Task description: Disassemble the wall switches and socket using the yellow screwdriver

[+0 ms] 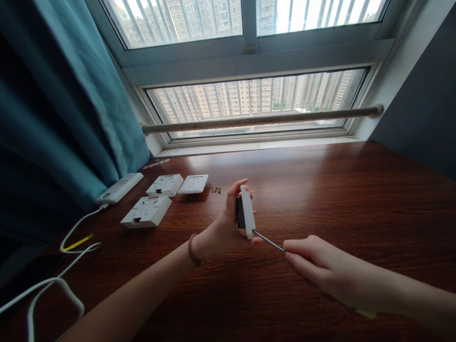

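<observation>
Above the middle of the table, my left hand (230,221) grips a white wall socket panel (248,211) with a black back, held on edge. My right hand (317,261) is closed around a screwdriver, whose thin metal shaft (269,241) points up and left. The tip of the shaft meets the panel's lower edge. Most of the screwdriver's handle is hidden in the palm; a yellowish-green end (365,313) shows below the wrist. Beyond my left hand lie several small screws (216,190) and another white socket panel (193,184).
Two white mounting boxes (147,212) sit on the left of the brown wooden table (338,194). Farther left are a white power bank (120,188), its white cable (80,221) and a yellow strip (79,242). A blue curtain (74,95) hangs there; a window rail (263,121) spans the back.
</observation>
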Motion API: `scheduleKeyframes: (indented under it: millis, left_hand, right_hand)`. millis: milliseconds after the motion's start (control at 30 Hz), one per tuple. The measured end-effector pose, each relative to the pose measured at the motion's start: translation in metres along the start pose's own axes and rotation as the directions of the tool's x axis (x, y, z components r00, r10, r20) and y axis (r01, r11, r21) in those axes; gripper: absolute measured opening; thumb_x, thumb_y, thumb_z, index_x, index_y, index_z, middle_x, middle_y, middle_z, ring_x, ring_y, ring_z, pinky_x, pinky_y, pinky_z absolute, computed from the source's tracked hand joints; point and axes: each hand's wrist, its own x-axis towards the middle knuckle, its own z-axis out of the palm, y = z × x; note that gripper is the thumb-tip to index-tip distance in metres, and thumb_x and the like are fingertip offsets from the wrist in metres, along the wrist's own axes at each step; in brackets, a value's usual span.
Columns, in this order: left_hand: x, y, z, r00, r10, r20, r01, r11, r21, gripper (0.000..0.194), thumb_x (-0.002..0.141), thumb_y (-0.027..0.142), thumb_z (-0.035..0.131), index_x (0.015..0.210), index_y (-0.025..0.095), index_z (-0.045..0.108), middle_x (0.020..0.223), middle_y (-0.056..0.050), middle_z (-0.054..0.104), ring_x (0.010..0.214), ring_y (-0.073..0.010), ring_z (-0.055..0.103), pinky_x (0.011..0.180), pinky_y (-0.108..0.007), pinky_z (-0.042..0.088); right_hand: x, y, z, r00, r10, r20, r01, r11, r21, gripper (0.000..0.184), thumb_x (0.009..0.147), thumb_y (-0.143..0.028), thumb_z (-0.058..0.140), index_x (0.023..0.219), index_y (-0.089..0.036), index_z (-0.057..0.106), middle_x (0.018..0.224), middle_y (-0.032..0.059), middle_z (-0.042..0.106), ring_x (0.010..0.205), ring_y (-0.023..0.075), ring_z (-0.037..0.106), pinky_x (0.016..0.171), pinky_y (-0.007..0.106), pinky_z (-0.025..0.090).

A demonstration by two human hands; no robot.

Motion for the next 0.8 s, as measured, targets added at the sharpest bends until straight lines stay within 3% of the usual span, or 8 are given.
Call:
scheduleKeyframes:
  millis: [100, 267, 400, 500, 600, 700, 800]
  left_hand:
    - [0.000, 0.001, 0.003, 1.000, 0.008, -0.024, -0.009, 1.000, -0.019, 0.099, 0.051, 0.015, 0.074, 0.126, 0.037, 0.014, 0.116, -0.006, 0.031, 0.107, -0.0221, 0.037, 0.083, -0.036, 0.047]
    - [-0.003, -0.004, 0.002, 0.997, 0.073, -0.009, -0.072, 0.996, 0.058, 0.093, 0.054, 0.010, 0.069, 0.125, 0.036, 0.015, 0.117, -0.006, 0.031, 0.098, -0.0181, 0.044, 0.083, -0.036, 0.046]
    - [-0.004, -0.007, 0.001, 0.999, 0.038, 0.034, -0.040, 0.997, 0.061, 0.093, 0.055, 0.010, 0.068, 0.126, 0.034, 0.013, 0.117, -0.007, 0.033, 0.098, -0.0193, 0.046, 0.085, -0.038, 0.045]
    - [-0.005, -0.008, 0.004, 1.000, -0.007, 0.010, 0.007, 0.999, 0.035, 0.093, 0.054, 0.011, 0.069, 0.127, 0.033, 0.015, 0.114, -0.007, 0.035, 0.099, -0.0207, 0.045, 0.085, -0.040, 0.045]
    - [-0.004, -0.008, 0.008, 0.997, 0.017, -0.069, -0.016, 1.000, 0.016, 0.094, 0.052, 0.011, 0.070, 0.125, 0.036, 0.015, 0.115, -0.006, 0.033, 0.099, -0.0196, 0.044, 0.084, -0.038, 0.045]
    - [-0.002, -0.009, 0.010, 0.983, 0.067, -0.173, -0.063, 0.998, 0.028, 0.091, 0.051, 0.009, 0.070, 0.122, 0.035, 0.018, 0.114, -0.004, 0.033, 0.099, -0.0188, 0.042, 0.085, -0.037, 0.045]
    - [0.001, -0.008, 0.015, 0.959, 0.042, -0.279, -0.044, 0.999, 0.000, 0.092, 0.049, 0.009, 0.070, 0.120, 0.034, 0.018, 0.112, -0.004, 0.032, 0.104, -0.0203, 0.038, 0.082, -0.036, 0.047]
  right_hand:
    - [0.000, 0.002, 0.005, 0.988, -0.103, -0.118, 0.078, 0.978, -0.194, 0.027, 0.087, -0.031, 0.034, 0.067, -0.018, 0.047, 0.060, -0.0020, 0.047, 0.053, 0.0082, 0.041, 0.045, 0.019, 0.029]
    - [0.002, 0.007, 0.009, 0.986, -0.128, -0.109, 0.080, 0.928, -0.365, 0.027, 0.088, -0.029, 0.031, 0.071, -0.018, 0.049, 0.064, 0.0013, 0.052, 0.054, 0.0109, 0.046, 0.046, 0.020, 0.029]
    - [0.007, 0.010, 0.015, 0.984, -0.148, -0.094, 0.061, 0.792, -0.607, 0.017, 0.084, -0.016, 0.033, 0.084, -0.016, 0.051, 0.063, 0.0049, 0.057, 0.049, 0.0127, 0.047, 0.046, 0.024, 0.025]
    - [0.009, 0.010, 0.018, 0.985, -0.145, -0.090, 0.048, 0.742, -0.669, 0.016, 0.082, -0.011, 0.035, 0.086, -0.014, 0.050, 0.061, 0.0053, 0.058, 0.046, 0.0125, 0.046, 0.046, 0.025, 0.023]
    - [0.011, 0.012, 0.021, 0.975, -0.151, -0.161, 0.045, 0.850, -0.524, 0.018, 0.085, -0.020, 0.033, 0.076, -0.017, 0.049, 0.060, 0.0020, 0.052, 0.046, 0.0097, 0.043, 0.044, 0.022, 0.026]
    - [0.013, 0.017, 0.028, 0.985, -0.079, -0.152, 0.061, 0.991, -0.119, 0.028, 0.089, -0.033, 0.027, 0.068, -0.019, 0.040, 0.050, -0.0057, 0.039, 0.036, 0.0061, 0.036, 0.037, 0.018, 0.027]
    - [0.019, 0.020, 0.042, 0.997, -0.002, -0.082, 0.024, 0.964, 0.267, 0.029, 0.088, -0.042, 0.026, 0.070, -0.021, 0.033, 0.042, -0.0111, 0.027, 0.026, 0.0041, 0.026, 0.027, 0.015, 0.024]
